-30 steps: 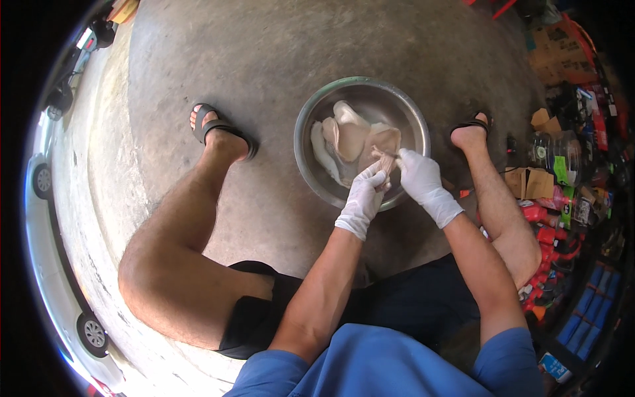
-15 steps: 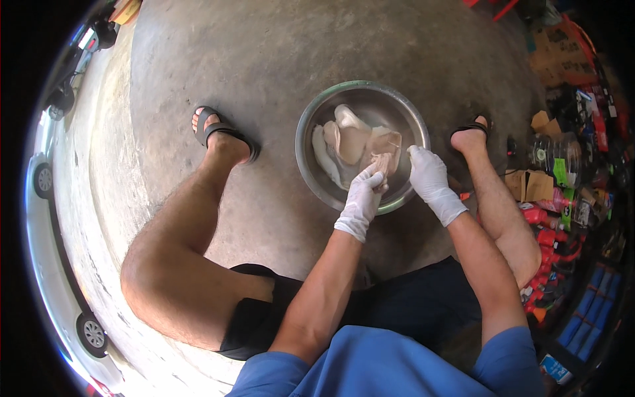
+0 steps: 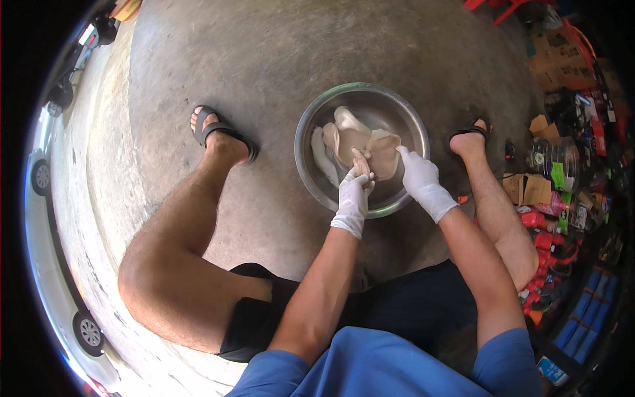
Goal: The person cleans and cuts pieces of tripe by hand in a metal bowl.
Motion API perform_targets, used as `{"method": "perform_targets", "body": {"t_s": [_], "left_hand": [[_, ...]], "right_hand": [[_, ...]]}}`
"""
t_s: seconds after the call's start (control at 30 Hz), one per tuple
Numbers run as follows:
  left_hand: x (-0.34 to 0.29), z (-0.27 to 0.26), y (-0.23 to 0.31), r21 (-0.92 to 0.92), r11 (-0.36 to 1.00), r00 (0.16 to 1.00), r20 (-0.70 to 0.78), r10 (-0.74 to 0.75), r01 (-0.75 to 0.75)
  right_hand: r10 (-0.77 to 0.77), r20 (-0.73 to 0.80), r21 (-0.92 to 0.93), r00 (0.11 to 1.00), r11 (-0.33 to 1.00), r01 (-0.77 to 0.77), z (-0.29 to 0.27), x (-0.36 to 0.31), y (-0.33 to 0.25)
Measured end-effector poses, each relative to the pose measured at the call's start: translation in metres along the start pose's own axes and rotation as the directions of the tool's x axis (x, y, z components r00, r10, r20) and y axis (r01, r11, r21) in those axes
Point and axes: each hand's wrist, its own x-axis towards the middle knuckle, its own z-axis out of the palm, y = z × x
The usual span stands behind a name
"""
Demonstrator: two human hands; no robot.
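Several soft, pale tan and white pieces (image 3: 349,120), looking like large oyster mushrooms, lie in a round steel basin (image 3: 303,161) on the floor between my feet. My left hand (image 3: 354,196), in a thin white glove, is closed around a narrow, wrinkled pale strip (image 3: 361,163) over the basin's near side. My right hand (image 3: 422,177), gloved the same way, reaches over the basin's right rim. Its fingers are pinched together at the right edge of a broad tan piece (image 3: 384,155). What lies between those fingertips is too small to make out.
Bare concrete floor (image 3: 264,59) surrounds the basin. My sandalled feet (image 3: 221,132) stand on either side. Along the right lie cardboard boxes (image 3: 529,188), red bottles (image 3: 546,239), a clear plastic container (image 3: 562,155) and blue bundles (image 3: 585,314). A silver car (image 3: 56,264) stands at far left.
My right hand has moved left and slightly down, onto the edge of the broad piece. The left hand has drawn a little left and nearer me with the strip.
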Motion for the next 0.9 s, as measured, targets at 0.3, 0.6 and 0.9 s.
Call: {"method": "perform_targets", "body": {"t_s": [0.3,0.6,0.9], "left_hand": [[0.024,-0.005,0.004,0.160,0.986,0.976,-0.218,-0.016,0.052],[0.006,0.017,-0.004,0.076,0.997,0.999,-0.031,-0.007,0.009],[0.002,0.015,0.005,0.177,0.984,0.992,0.113,-0.051,0.031]], "right_hand": [[0.093,0.284,-0.009,0.954,0.996,-0.094,0.009,0.025,-0.025],[-0.124,-0.026,0.249,0.992,0.960,0.127,0.000,-0.002,-0.016],[-0.144,-0.018,0.186,0.989,0.972,0.145,-0.003,-0.007,-0.027]]}}
